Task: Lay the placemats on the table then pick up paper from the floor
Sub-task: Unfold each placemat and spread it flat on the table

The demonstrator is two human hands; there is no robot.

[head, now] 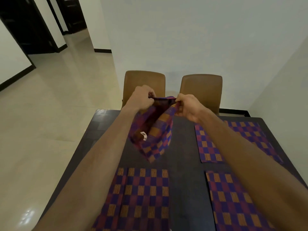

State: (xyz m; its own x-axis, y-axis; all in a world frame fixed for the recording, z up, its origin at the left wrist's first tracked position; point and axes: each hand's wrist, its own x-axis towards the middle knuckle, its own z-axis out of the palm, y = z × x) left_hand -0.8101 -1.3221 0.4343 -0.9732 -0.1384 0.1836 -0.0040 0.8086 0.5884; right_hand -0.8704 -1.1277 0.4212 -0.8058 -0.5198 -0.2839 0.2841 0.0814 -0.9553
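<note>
A checked placemat (158, 139) in blue, red and orange hangs folded above the far left part of the dark table (183, 147). My left hand (141, 97) and my right hand (188, 105) each pinch its top edge, close together. A small white label shows on its inner side. Three matching placemats lie flat on the table: near left (140, 197), near right (233, 205) and far right (211, 142), the right ones partly hidden by my right arm. No paper on the floor is in view.
Two brown chairs (145, 82) (201, 87) stand at the table's far edge against a white wall. Shiny beige floor tiles (50, 114) stretch to the left, leading to a corridor with dark doors (25, 25).
</note>
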